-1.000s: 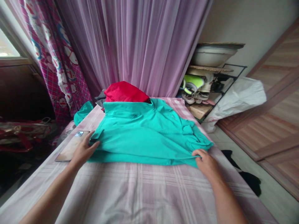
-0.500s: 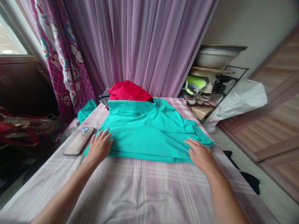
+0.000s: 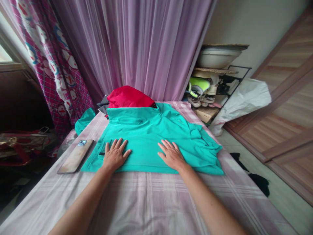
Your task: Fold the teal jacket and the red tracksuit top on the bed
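The left hand (image 3: 114,156) and right hand (image 3: 172,156) lie spread on the teal garment (image 3: 144,148), at the person's twelve o'clock; smoothing it toward eight could send the phone (image 3: 75,157) sliding off.

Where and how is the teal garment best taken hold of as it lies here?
The teal garment is probably best pinched at its near left corner and near right corner, from the person's side: its near hem spreads flat on the plaid cloth, and the left hand and right hand lie inward of both corners.
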`<state>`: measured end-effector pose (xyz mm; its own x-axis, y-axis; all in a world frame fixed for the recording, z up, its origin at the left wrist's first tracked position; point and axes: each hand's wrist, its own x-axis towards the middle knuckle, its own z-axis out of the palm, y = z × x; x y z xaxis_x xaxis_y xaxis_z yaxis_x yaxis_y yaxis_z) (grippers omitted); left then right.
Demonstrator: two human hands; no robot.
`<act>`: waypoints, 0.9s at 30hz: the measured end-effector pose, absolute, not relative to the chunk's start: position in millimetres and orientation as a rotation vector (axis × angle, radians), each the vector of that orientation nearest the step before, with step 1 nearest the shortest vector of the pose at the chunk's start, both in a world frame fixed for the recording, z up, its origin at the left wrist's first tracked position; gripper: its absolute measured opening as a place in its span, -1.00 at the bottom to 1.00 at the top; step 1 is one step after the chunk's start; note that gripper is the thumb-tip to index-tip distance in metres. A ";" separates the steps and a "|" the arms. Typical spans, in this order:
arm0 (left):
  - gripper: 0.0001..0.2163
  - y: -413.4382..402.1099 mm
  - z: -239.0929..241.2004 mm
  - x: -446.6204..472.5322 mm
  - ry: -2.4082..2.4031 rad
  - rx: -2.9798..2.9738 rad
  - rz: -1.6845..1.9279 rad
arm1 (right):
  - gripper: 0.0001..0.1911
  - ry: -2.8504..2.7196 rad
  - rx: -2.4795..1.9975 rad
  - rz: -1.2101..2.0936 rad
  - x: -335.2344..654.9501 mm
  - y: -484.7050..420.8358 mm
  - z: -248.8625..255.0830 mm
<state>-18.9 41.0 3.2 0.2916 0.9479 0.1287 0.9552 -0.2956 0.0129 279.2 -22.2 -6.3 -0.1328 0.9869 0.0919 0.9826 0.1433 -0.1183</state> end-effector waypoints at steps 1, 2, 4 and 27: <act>-0.43 41.2 2.9 -19.5 -1.820 -2.469 -0.170 | -0.43 -2.256 -1.964 0.027 291.2 -26.7 -8.3; -0.43 41.3 2.7 -19.8 -1.818 -2.465 -0.165 | -0.44 -2.253 -1.961 0.014 304.1 -31.4 -10.4; -0.43 41.3 2.8 -19.7 -1.816 -2.461 -0.149 | -0.45 -2.251 -1.944 -0.006 332.1 -41.2 -16.3; -0.45 40.8 1.2 -18.3 -1.789 -2.450 -0.189 | -0.58 -2.233 -1.723 -0.332 422.4 -137.3 -8.4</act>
